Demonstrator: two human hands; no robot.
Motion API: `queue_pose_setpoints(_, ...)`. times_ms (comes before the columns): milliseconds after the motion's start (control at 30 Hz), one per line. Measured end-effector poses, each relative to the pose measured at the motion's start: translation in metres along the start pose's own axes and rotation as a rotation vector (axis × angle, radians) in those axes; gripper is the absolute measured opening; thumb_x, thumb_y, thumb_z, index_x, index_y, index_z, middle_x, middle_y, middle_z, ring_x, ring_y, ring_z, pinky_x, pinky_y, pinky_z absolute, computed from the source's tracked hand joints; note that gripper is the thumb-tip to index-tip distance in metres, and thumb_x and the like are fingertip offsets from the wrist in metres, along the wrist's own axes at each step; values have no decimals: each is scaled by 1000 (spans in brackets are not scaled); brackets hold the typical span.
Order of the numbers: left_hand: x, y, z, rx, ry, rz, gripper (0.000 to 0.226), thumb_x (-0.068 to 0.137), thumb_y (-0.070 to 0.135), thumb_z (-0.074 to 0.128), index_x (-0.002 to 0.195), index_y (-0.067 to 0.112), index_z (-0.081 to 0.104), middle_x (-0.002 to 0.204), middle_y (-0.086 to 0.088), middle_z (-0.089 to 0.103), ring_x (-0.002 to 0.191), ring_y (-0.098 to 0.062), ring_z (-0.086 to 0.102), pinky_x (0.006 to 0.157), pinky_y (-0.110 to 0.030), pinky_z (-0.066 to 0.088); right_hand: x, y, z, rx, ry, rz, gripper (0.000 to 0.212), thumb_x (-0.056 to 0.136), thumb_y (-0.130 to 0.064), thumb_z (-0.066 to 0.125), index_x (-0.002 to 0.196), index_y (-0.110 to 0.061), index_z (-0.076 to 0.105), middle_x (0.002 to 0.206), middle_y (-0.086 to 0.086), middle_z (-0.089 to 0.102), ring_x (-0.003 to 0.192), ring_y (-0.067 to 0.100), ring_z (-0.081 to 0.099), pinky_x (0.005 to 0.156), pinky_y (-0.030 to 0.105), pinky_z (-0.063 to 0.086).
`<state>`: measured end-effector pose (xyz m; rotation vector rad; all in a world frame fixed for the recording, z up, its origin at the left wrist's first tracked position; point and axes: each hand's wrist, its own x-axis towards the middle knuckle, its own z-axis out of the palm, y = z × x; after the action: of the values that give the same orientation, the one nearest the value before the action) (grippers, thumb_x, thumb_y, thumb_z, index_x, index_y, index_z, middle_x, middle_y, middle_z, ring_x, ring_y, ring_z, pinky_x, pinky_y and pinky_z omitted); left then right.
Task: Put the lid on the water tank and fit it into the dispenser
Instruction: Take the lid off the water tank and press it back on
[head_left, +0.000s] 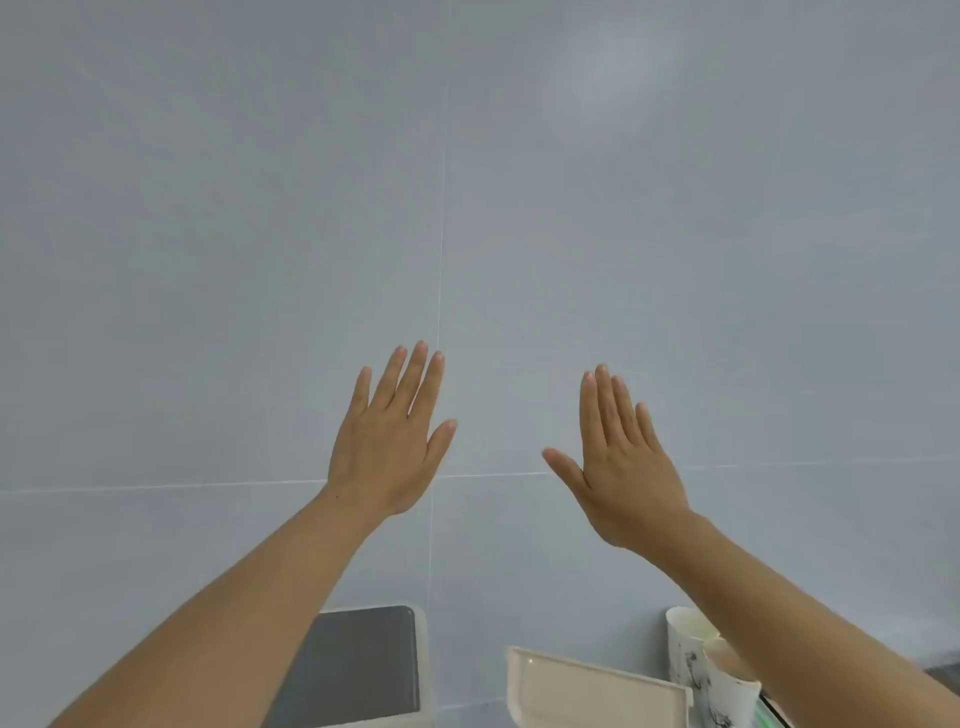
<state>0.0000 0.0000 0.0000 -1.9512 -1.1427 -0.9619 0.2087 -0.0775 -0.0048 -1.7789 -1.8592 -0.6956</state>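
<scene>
1. A pale grey tiled wall (519, 208) fills almost the whole view, with thin seams between the tiles that cross behind the hands.
2. Two bare forearms rise from the lower corners toward the middle of the view, in front of the wall.
3. The left hand (387, 447) is raised with its back to the camera; its fingers (415, 384) are stretched out and slightly apart, and it holds nothing.
4. The right hand (623, 467) is raised in the same way, well apart from the left one; its fingers (610, 410) lie close together, the thumb points to the left, and it is empty too.
5. At the bottom edge, under the left forearm, stands a white box with a dark grey top (363, 665); I cannot tell whether it is the dispenser or the water tank.
6. To the right of it lies a cream rectangular piece with a raised rim (597, 691), maybe the lid, but this is not sure.
7. Just beside this piece, partly behind the right forearm, stand two white paper cups (691, 649) with dark ink drawings.
</scene>
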Motion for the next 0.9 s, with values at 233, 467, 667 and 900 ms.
queue_pose_setpoints(233,-24,48,34,-180,-142,18,79,73,57,-32,137,14,-12,146,1,-12,140,-19,-6,110,-37,-3,-41,32,18,-12,-90,115,92,49,-71,-35,123,-16,-39,136,-2,-40,128,13,-35,109,29,-16)
queue_pose_setpoints(467,-60,91,59,-305,-321,67,88,54,59,-45,130,18,-28,140,5,-28,130,-10,-26,111,-34,-13,-87,50,34,7,-229,226,84,59,-65,-16,123,-15,-35,134,-2,-38,127,9,-32,111,30,-14)
queue_pose_setpoints(667,-92,118,78,-378,-436,70,74,69,60,-23,129,17,-28,139,5,-28,143,-15,-16,117,-38,-6,-123,59,55,29,-331,293,87,55,-66,-19,122,-14,-35,136,-4,-36,134,13,-29,114,33,-11)
queue_pose_setpoints(900,-138,136,101,-410,-599,71,71,67,54,-18,128,20,-28,154,1,-19,145,-19,-12,118,-38,-6,-162,60,84,39,-491,381,81,86,-58,9,138,-7,-25,154,9,-23,143,23,-21,117,36,-8)
